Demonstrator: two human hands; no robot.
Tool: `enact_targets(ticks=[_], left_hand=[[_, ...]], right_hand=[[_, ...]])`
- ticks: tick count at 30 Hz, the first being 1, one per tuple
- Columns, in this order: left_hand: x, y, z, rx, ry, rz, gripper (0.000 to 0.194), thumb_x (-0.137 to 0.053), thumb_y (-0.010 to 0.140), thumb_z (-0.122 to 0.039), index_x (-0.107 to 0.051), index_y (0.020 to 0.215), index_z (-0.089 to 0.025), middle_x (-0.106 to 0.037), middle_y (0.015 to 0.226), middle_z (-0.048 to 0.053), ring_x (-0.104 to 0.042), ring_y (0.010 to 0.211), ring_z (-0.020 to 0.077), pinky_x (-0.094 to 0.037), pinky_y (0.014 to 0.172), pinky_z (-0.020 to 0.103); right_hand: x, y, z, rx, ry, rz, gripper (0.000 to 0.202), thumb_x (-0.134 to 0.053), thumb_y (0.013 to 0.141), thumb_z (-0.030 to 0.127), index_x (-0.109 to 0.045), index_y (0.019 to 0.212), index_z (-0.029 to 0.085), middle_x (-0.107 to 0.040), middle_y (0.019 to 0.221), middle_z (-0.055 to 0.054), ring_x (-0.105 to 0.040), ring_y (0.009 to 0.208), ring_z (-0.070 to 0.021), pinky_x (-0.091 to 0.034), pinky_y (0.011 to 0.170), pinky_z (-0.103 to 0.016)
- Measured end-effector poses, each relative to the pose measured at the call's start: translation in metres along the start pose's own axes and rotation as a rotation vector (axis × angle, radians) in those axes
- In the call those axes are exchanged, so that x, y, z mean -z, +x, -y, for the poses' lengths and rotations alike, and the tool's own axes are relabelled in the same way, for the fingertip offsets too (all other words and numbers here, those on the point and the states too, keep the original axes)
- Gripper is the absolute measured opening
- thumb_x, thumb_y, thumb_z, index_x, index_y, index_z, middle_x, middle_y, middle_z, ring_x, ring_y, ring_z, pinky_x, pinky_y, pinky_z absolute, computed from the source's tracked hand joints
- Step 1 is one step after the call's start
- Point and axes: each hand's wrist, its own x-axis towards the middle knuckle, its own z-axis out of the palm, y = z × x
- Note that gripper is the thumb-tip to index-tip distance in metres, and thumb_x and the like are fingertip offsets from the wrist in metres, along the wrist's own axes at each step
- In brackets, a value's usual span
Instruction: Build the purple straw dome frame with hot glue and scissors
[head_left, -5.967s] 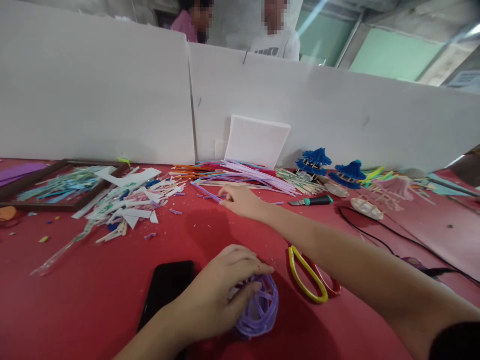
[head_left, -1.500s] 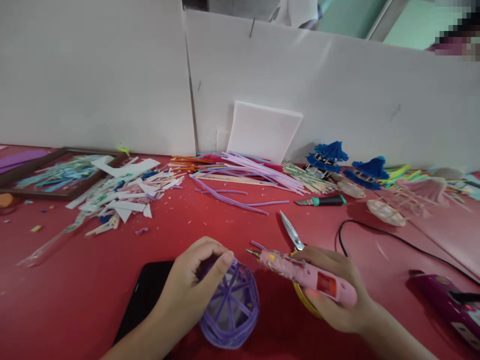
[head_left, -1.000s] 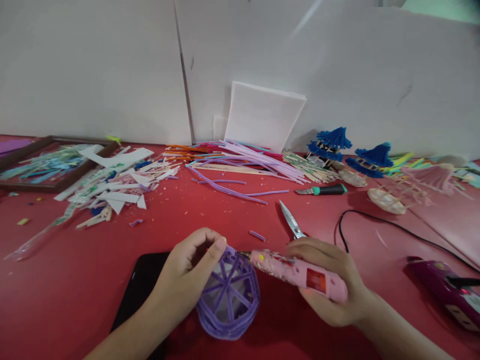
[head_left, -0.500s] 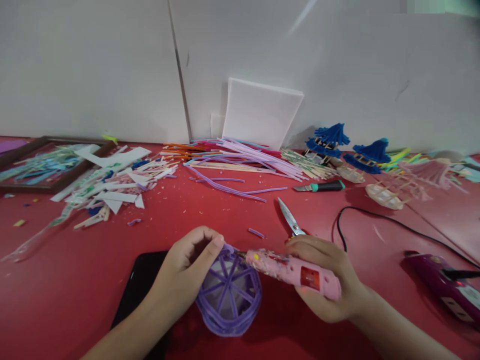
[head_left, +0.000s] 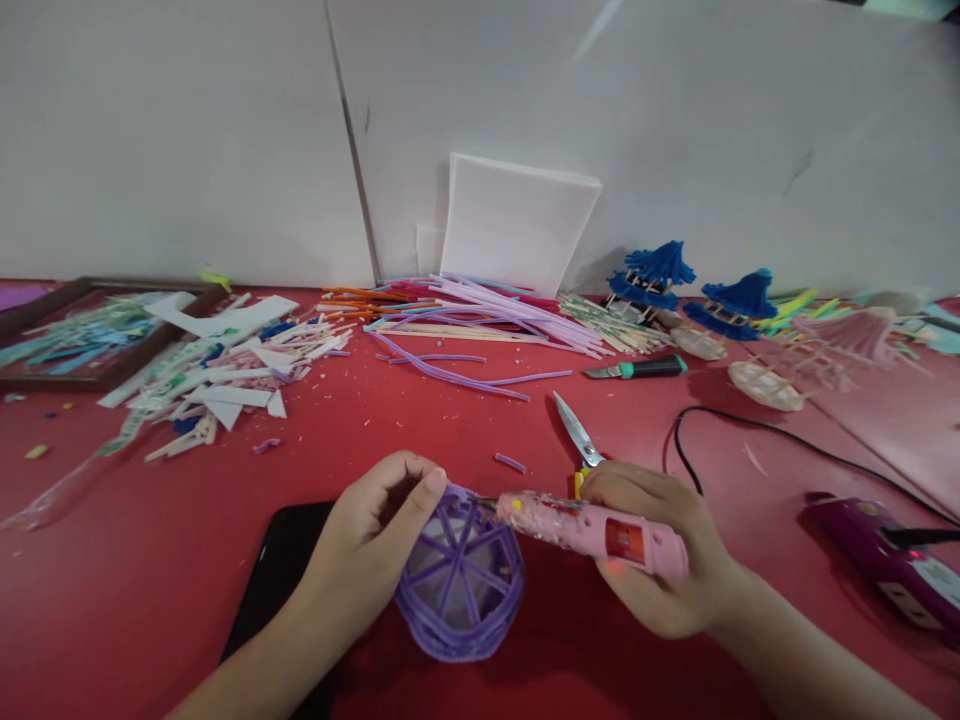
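My left hand (head_left: 386, 520) pinches the upper left rim of a purple pipe-cleaner frame (head_left: 459, 580), a rounded shape with spokes meeting in the middle. My right hand (head_left: 667, 550) is wrapped round a pink hot glue gun (head_left: 592, 530). Its metal nozzle points left and is at the frame's top edge, close to my left fingertips; whether it touches is hard to tell. Just behind my right hand lie scissors (head_left: 577, 432) with yellow showing at the handle. A short purple pipe-cleaner piece (head_left: 511, 462) lies on the red table beyond the frame.
A black flat device (head_left: 281, 565) lies under my left forearm. A utility knife (head_left: 636, 368), pipe cleaners (head_left: 495, 320), paper scraps (head_left: 232, 390) and small blue-roofed models (head_left: 739, 300) stand or lie farther back. At right, a black cord (head_left: 795, 432) runs to a purple power strip (head_left: 885, 565).
The glue gun and my right hand have shifted very slightly right, showing more of the scissors' yellow handle. My left hand keeps its pinch on the frame. The view has shifted slightly.
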Motion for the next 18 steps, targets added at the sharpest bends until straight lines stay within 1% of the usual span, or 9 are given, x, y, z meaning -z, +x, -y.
enact_targets(ticks=[5, 10, 18], left_hand=[[-0.0008, 0.0008, -0.0008, 0.0, 0.015, -0.002, 0.028, -0.053, 0.085, -0.044, -0.059, 0.075, -0.018, -0.05, 0.063, -0.003, -0.048, 0.057, 0.0102, -0.041, 0.051, 0.019], [-0.0003, -0.0006, -0.0019, -0.015, 0.019, -0.013, 0.028, -0.053, 0.086, -0.043, -0.059, 0.075, -0.018, -0.053, 0.065, -0.002, -0.05, 0.059, 0.0106, -0.043, 0.054, 0.019], [-0.0004, -0.0001, -0.0045, -0.002, 0.027, -0.034, 0.03, -0.055, 0.083, -0.045, -0.06, 0.074, -0.017, -0.053, 0.065, -0.001, -0.05, 0.059, 0.0115, -0.043, 0.053, 0.02]], right_hand=[[0.0021, -0.001, -0.0001, 0.0, 0.006, 0.012, 0.009, -0.043, 0.071, 0.012, -0.041, 0.071, 0.021, -0.047, 0.06, 0.0, -0.04, 0.052, -0.0139, -0.031, 0.047, -0.028], [0.0036, -0.0026, 0.0001, 0.005, -0.012, 0.026, 0.008, -0.043, 0.072, 0.013, -0.042, 0.07, 0.021, -0.047, 0.061, -0.001, -0.041, 0.052, -0.0139, -0.032, 0.047, -0.027], [0.0078, -0.0052, 0.0007, -0.04, -0.024, 0.021, 0.01, -0.043, 0.072, 0.014, -0.039, 0.068, 0.022, -0.044, 0.059, 0.001, -0.039, 0.051, -0.0137, -0.029, 0.047, -0.027]])
